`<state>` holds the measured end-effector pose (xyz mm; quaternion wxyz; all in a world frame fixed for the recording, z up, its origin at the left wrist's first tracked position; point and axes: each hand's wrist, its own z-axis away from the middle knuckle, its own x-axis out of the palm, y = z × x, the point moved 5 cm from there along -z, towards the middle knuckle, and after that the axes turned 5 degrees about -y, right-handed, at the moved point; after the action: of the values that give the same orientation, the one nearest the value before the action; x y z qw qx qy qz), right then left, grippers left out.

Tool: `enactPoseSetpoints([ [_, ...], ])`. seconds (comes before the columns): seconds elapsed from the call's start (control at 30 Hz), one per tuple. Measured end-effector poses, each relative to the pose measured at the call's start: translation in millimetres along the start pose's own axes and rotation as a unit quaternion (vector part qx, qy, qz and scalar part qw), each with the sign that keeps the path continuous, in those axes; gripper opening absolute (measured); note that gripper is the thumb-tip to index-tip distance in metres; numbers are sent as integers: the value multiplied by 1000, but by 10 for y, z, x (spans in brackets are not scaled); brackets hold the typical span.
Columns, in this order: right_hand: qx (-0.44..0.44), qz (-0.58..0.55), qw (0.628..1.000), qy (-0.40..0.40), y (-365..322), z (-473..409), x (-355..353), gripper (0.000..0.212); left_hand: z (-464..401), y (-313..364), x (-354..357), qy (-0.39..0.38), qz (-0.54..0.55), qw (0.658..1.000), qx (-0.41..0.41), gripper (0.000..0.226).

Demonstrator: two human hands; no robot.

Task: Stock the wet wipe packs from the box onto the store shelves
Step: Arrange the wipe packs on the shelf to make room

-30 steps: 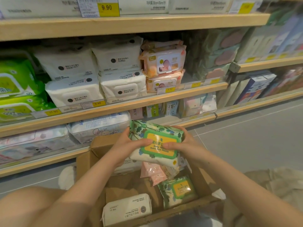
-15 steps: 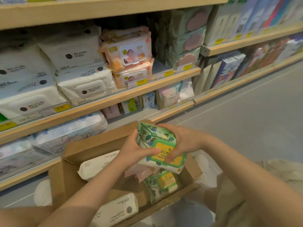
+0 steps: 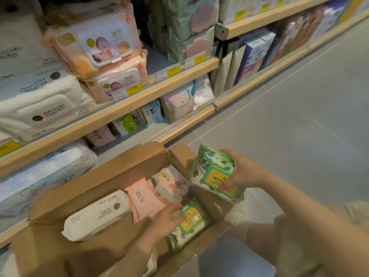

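My right hand [image 3: 242, 171] grips a green leaf-print wet wipe pack [image 3: 213, 172] with a yellow lid, held just right of the cardboard box [image 3: 111, 176]. Down inside the box, my left hand [image 3: 167, 217] lies with its fingers on a second green pack [image 3: 189, 222]; whether it grips it I cannot tell. The box also holds a white pack [image 3: 97, 214], a pink pack [image 3: 144, 198] and a clear-wrapped pack [image 3: 171, 185].
Wooden shelves [image 3: 123, 108] run along the left and back, stocked with white packs [image 3: 42, 108], peach baby-print packs [image 3: 97, 47] and small packs [image 3: 127, 124] on the low shelf. Grey tiled floor [image 3: 299, 120] stretches to the right.
My left hand has let go of the green pack and dropped into the box onto another green pack. My right hand alone now carries the first pack, moved right. The view has swung right.
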<state>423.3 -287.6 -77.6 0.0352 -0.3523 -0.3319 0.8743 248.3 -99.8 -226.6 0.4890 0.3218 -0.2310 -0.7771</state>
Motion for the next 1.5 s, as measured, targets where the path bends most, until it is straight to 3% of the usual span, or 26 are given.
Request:
enactPoseSetpoints([
  [0.27,24,-23,999,1,151,-137,97,103,-364,-185,217,-11,-225,972,-71,96],
  [0.4,26,-27,999,-5,161,-159,130,103,-399,-243,185,-22,-206,976,-65,80],
  [0.53,28,-30,999,-8,226,-152,165,106,-440,-278,208,-34,-261,961,-84,103],
  [0.6,30,-38,999,-7,259,-158,181,104,-457,-287,228,-47,-273,956,-92,101],
  [0.77,31,-45,998,-10,293,-184,195,104,-432,-324,277,-93,-163,978,-87,102],
  [0.93,31,-41,999,-7,306,-185,217,112,-408,-237,229,-48,-201,976,-72,121],
  [1.27,25,-11,999,24,193,-192,151,114,-117,-31,128,-2,-302,952,-47,107],
  [1.5,-19,-3,998,61,-172,-53,-82,106,508,331,-458,54,-338,939,-8,103],
])
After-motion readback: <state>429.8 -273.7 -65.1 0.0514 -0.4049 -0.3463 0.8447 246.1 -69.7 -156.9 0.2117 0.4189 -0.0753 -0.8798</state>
